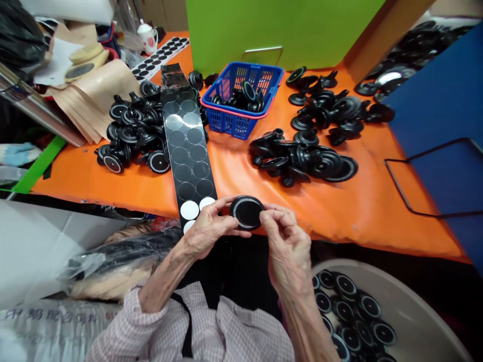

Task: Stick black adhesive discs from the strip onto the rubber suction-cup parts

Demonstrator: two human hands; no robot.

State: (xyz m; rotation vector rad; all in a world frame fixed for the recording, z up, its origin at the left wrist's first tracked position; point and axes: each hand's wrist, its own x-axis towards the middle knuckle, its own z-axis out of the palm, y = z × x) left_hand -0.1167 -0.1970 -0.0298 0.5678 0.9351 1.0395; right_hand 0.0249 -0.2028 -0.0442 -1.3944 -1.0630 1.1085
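Just past the front edge of the table, my left hand (211, 223) grips a round black disc part (247, 212), its flat face turned up toward me. That face has a grey ring around a plain black centre. At the disc's right rim, my right hand (285, 226) pinches with thumb and fingers pressed together. Left of the disc lies a black sheet of round stickers (187, 146), hanging over the table edge; several white circles show at its near end. Whatever sits under the disc is hidden by my fingers.
Piles of similar black parts lie left (130, 133) and right (302, 156) on the orange table (234, 171). A blue basket (230, 120) holds more. A large pale tub (418, 306) with several parts stands below right. Green (283, 30) and blue (445, 110) panels border the table.
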